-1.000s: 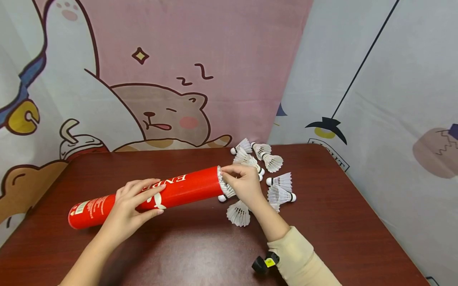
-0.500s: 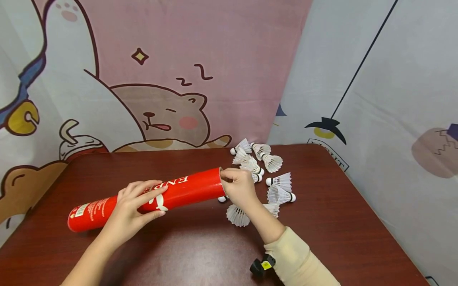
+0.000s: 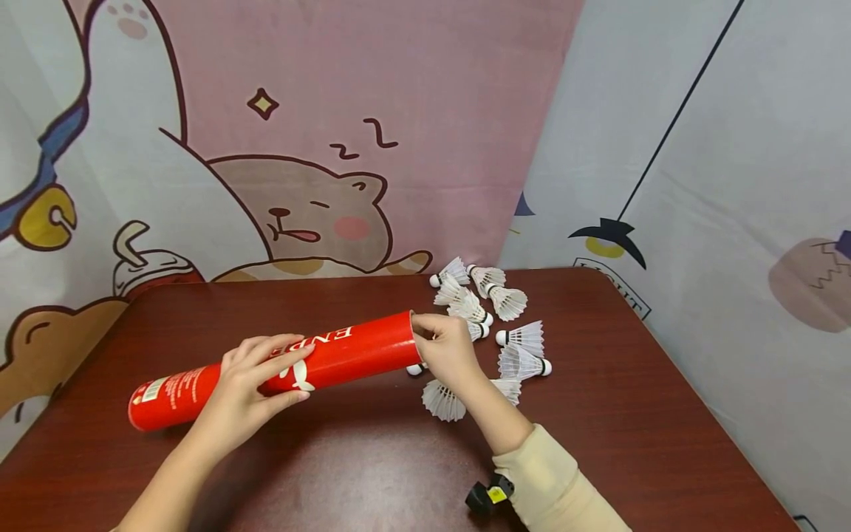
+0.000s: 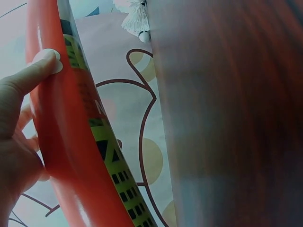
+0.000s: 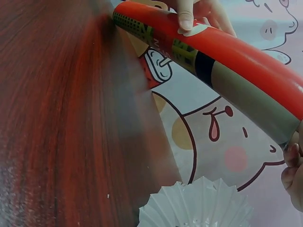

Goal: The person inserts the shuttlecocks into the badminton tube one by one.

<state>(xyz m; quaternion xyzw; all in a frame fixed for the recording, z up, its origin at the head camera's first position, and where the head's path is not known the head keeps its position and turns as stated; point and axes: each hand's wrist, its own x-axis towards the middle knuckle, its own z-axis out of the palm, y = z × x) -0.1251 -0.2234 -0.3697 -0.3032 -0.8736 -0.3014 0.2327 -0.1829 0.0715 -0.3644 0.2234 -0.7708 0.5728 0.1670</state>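
Observation:
A long red shuttlecock tube [image 3: 362, 346] lies slanted over the table, its lower end at the left and its mouth raised toward the right. My left hand [image 3: 242, 388] grips it round the middle, thumb below and fingers over the top. In the left wrist view the tube [image 4: 71, 127] shows a green printed band along its side. My right hand [image 3: 448, 351] is at the mouth, fingertips inside the rim and hidden; I cannot tell what they hold there. In the right wrist view the right hand's fingers [image 5: 292, 163] are bent at the tube's end.
Several white shuttlecocks lie in a loose group around and behind the right hand, among them one feathered skirt [image 3: 443, 401] just below the wrist and another shuttlecock [image 3: 507, 302] farther back. The dark brown table [image 3: 372, 473] meets a cartoon-printed cloth [image 3: 465, 148] at its back edge.
White feathers that stood at the tube's mouth a second ago have gone inside it. The right hand has moved slightly left, its fingertips now within the rim. The left hand keeps its grip.

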